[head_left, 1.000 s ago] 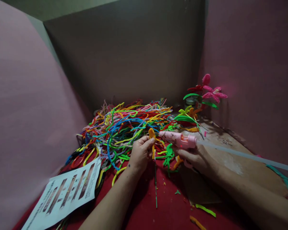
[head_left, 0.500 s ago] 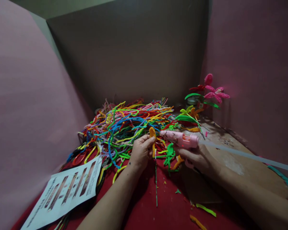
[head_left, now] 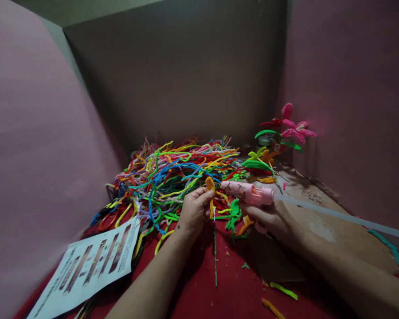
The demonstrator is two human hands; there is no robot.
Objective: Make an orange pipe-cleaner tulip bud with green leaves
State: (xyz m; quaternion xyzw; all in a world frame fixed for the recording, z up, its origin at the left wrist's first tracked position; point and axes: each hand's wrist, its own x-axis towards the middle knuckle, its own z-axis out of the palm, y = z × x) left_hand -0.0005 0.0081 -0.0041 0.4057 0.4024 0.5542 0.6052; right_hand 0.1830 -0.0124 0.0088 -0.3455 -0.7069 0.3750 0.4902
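Note:
My left hand (head_left: 197,207) pinches an orange pipe-cleaner flower (head_left: 210,188) between thumb and fingers. From the flower a thin green stem (head_left: 215,252) hangs down over the red cloth. My right hand (head_left: 269,217) is wrapped round a pink glue gun (head_left: 246,192), its nozzle pointing left and close to the orange piece; whether the tip touches it I cannot tell. A long whitish glue stick (head_left: 335,213) runs out of the gun's back end to the right. Below the gun lie a green pipe-cleaner piece (head_left: 234,215) and another orange piece (head_left: 246,225).
Behind my hands spreads a heap of coloured pipe cleaners (head_left: 179,166). A printed sheet (head_left: 89,266) lies at left, beside scissors with red handles (head_left: 109,220). Pink pipe-cleaner flowers (head_left: 299,128) stand at the back right, above a worn board (head_left: 322,228). Offcuts (head_left: 283,290) lie in front.
Almost nothing differs. The whole view has shifted very slightly; both hands keep their holds, and the glue gun stays beside the orange flower.

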